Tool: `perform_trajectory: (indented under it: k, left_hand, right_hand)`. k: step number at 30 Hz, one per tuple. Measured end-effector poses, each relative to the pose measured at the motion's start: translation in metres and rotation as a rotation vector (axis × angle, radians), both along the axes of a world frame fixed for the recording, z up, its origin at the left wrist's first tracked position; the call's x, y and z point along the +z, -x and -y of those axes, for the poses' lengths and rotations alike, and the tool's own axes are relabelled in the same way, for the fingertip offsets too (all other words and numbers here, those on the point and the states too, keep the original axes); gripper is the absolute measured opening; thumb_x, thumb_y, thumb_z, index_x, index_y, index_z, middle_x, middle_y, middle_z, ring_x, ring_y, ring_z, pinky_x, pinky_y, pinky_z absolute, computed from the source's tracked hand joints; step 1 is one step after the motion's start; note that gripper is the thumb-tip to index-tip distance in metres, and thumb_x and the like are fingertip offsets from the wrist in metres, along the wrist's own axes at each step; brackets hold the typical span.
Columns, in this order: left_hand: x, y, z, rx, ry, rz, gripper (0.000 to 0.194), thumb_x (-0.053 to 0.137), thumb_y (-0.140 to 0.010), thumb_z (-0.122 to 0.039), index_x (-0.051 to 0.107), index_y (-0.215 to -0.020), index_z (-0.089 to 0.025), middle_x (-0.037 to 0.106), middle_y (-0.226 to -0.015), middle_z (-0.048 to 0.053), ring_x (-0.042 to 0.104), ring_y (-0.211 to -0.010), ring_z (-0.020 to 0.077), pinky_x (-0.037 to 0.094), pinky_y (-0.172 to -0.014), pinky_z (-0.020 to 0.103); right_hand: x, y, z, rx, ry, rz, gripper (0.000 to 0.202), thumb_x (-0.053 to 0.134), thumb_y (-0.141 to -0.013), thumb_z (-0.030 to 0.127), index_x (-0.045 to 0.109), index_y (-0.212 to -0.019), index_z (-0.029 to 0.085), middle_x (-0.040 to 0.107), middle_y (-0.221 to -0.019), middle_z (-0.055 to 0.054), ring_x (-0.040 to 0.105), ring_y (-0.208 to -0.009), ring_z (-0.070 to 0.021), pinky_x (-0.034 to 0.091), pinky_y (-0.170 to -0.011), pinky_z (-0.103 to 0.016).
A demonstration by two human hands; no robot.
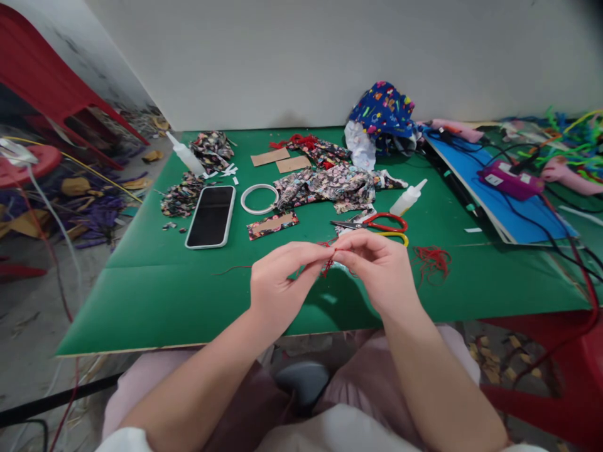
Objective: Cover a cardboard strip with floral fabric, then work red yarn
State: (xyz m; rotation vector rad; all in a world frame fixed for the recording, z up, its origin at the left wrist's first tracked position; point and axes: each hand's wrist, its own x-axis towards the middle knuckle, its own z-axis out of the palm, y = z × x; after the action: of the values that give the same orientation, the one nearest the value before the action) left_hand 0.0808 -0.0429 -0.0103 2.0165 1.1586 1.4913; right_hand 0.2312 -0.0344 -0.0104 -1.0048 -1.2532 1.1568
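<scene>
My left hand (285, 273) and my right hand (379, 267) meet above the green table, each pinching red string (328, 269) between thumb and fingertips. A small dark red knotted part hangs between them, too small to make out clearly. One loose strand trails off to the left of my left hand. Just beyond my right hand lie scissors (358, 225) with one red and one yellow handle loop, partly covered by its fingers. To the right of that hand a tangle of red string (433, 262) rests on the table.
A phone (211, 216), a roll of white tape (260, 199) and a cloth-covered strip (272, 225) lie left of centre. Floral fabric (325, 187) is behind, with glue bottles (407, 197) (184, 154) on either side. A blue folder (499, 188) with a purple device (511, 179) and cables occupies the right.
</scene>
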Motion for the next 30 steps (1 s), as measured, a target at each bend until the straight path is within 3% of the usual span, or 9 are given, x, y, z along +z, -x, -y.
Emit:
perform_trajectory:
  k: [12, 17, 23, 30]
  left_hand:
    - [0.002, 0.004, -0.003, -0.091, -0.019, -0.007, 0.021, 0.061, -0.075, -0.003, 0.071, -0.084, -0.020, 0.072, -0.082, -0.001, 0.065, -0.074, 0.0072, 0.051, -0.069, 0.015]
    - [0.003, 0.003, -0.004, -0.127, 0.057, 0.048, 0.021, 0.062, -0.075, -0.005, 0.071, -0.084, -0.022, 0.073, -0.080, -0.002, 0.066, -0.073, 0.0076, 0.052, -0.067, 0.015]
    - [0.001, 0.001, -0.004, -0.125, 0.348, 0.283, 0.017, 0.067, -0.073, -0.013, 0.072, -0.084, -0.025, 0.073, -0.081, -0.003, 0.067, -0.073, 0.0097, 0.053, -0.068, 0.017]
    - [-0.001, 0.001, -0.014, -0.157, 0.760, 0.726, 0.016, 0.069, -0.071, -0.020, 0.070, -0.088, -0.021, 0.072, -0.077, 0.001, 0.068, -0.072, 0.0123, 0.053, -0.070, 0.022]
  right_hand:
    - [0.001, -0.002, -0.001, 0.030, -0.024, 0.030, 0.004, 0.069, -0.072, 0.019, 0.067, -0.070, 0.022, 0.065, -0.074, 0.002, 0.058, -0.071, -0.0112, 0.046, -0.066, -0.024]
    - [0.002, -0.003, 0.000, 0.077, -0.022, 0.057, 0.004, 0.066, -0.075, 0.023, 0.063, -0.073, 0.020, 0.060, -0.077, 0.001, 0.055, -0.073, -0.0113, 0.044, -0.067, -0.025]
    - [0.004, -0.002, 0.000, 0.127, 0.000, 0.039, 0.004, 0.058, -0.081, 0.023, 0.058, -0.078, 0.021, 0.055, -0.077, 0.002, 0.050, -0.065, -0.0081, 0.042, -0.059, -0.021]
    - [0.005, -0.011, -0.003, -0.051, -0.076, -0.062, 0.005, 0.062, -0.079, 0.025, 0.059, -0.076, 0.023, 0.063, -0.082, 0.001, 0.058, -0.080, -0.0131, 0.046, -0.076, -0.027]
